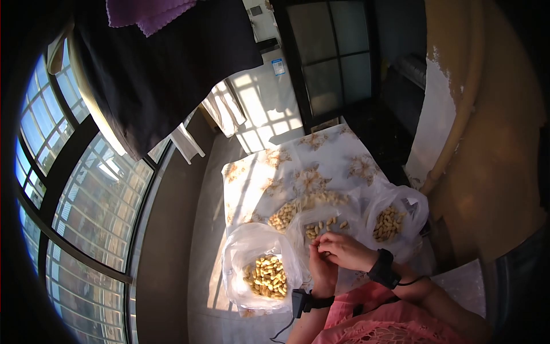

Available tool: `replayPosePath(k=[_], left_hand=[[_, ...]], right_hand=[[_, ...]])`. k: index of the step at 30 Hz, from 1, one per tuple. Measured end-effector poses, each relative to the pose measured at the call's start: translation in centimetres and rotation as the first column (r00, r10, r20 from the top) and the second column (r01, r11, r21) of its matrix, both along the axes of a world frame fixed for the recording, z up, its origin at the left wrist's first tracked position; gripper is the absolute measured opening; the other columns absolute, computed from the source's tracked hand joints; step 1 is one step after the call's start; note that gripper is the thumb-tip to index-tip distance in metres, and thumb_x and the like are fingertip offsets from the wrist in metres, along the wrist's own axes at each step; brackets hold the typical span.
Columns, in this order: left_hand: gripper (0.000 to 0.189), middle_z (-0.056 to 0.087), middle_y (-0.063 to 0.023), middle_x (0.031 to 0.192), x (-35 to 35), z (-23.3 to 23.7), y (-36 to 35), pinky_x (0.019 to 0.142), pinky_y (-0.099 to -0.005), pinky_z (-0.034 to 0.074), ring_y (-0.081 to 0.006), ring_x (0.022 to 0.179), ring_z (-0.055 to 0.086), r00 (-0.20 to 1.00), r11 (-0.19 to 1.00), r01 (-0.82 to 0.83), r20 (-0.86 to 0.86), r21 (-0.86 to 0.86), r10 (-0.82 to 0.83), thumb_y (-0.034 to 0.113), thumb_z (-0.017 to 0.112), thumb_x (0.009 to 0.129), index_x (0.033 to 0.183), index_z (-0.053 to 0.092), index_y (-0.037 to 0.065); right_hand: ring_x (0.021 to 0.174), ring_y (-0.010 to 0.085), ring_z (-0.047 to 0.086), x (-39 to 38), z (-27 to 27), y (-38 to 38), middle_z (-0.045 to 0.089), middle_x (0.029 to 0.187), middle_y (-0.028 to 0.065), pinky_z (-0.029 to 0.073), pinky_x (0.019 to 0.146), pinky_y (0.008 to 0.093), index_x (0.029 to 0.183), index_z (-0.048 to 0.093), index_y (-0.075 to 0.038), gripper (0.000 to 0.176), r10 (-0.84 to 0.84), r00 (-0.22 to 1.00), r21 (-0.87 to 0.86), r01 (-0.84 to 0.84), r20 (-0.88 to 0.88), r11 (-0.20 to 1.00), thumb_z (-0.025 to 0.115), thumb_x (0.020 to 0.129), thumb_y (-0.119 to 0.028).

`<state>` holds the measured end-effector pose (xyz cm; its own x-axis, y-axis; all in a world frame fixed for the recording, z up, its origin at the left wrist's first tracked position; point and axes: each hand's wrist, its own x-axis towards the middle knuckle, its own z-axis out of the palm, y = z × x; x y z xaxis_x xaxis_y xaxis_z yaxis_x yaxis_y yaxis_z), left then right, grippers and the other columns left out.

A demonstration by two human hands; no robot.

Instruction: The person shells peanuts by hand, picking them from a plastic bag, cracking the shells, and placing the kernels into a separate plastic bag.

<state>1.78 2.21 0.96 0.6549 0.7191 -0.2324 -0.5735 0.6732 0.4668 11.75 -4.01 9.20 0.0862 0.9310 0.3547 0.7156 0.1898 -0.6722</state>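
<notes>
My left hand and my right hand meet over the near part of the table, fingertips pinched together. Whatever is between the fingers is too small and covered to make out. Just beyond them, a few loose peanuts in their shells lie on clear plastic. A pile of peanuts sits farther left. Beside my left hand stands an open white plastic bag with sunlit peanuts inside. To the right of my hands, another plastic bag holds more peanuts.
A flower-patterned tablecloth covers the table. Dark clothing hangs at upper left, near barred windows. A dark-framed glass door stands behind. On the right are a wall and a pipe. Each wrist wears a black band with a cable.
</notes>
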Motion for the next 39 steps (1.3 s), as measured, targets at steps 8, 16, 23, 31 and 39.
replayPosePath(k=[8,16,23,31,39], left_hand=[[0.037,0.066,-0.0077,0.107,0.6,-0.6,0.3,0.084,-0.0337,0.053,-0.0186,0.096,0.064,0.999,0.999,-0.05,0.011,-0.022,0.05,0.034,0.037,0.11,0.12,0.059,0.006],[0.022,0.057,0.0039,0.083,-0.5,3.0,-0.4,0.048,-0.0176,0.031,-0.0041,0.063,0.048,0.962,0.97,-0.056,-0.248,0.237,0.116,0.024,0.049,0.107,0.112,0.063,0.009],[0.022,0.055,0.0015,0.076,-1.1,3.0,-0.3,0.045,-0.0189,0.028,-0.003,0.057,0.045,0.923,0.811,0.072,-0.348,0.58,0.167,0.015,0.043,0.108,0.113,0.061,0.004],[0.026,0.063,-0.0035,0.086,-0.9,-0.1,-1.1,0.063,-0.0233,0.043,-0.0079,0.073,0.054,0.855,0.675,0.051,-0.382,0.736,0.352,0.004,0.05,0.1,0.126,0.05,0.002],[0.027,0.068,-0.009,0.091,-1.2,-0.7,-1.7,0.069,-0.0264,0.048,-0.0129,0.077,0.061,0.787,0.534,0.115,-0.405,0.838,0.466,0.008,0.054,0.099,0.125,0.053,0.0]], right_hand=[[0.101,0.0287,0.064,0.3,2.2,-0.7,0.062,0.116,0.0094,0.053,0.086,0.0362,0.107,0.067,-0.004,0.023,-0.069,0.998,0.033,0.069,-0.001,0.997,0.068,0.085,-0.008],[0.094,0.0266,0.066,1.6,-0.2,-1.2,0.064,0.11,0.0103,0.054,0.079,0.0354,0.114,0.064,-0.005,0.024,-0.212,0.951,0.079,0.235,-0.227,0.969,0.067,0.09,-0.008],[0.091,0.0293,0.065,1.9,-3.8,-1.2,0.064,0.103,0.0128,0.053,0.077,0.0363,0.114,0.064,-0.005,0.022,-0.23,0.94,0.127,0.268,-0.252,0.955,0.064,0.092,-0.006],[0.095,0.0357,0.065,1.6,-4.7,-1.9,0.065,0.104,0.015,0.053,0.079,0.0407,0.114,0.064,-0.006,0.021,-0.228,0.952,0.168,0.263,-0.204,0.95,0.062,0.093,-0.005],[0.093,0.0358,0.066,1.6,-5.5,-1.8,0.065,0.106,0.0155,0.054,0.078,0.0407,0.119,0.062,-0.007,0.028,-0.236,0.949,0.168,0.273,-0.211,0.947,0.064,0.091,-0.004]])
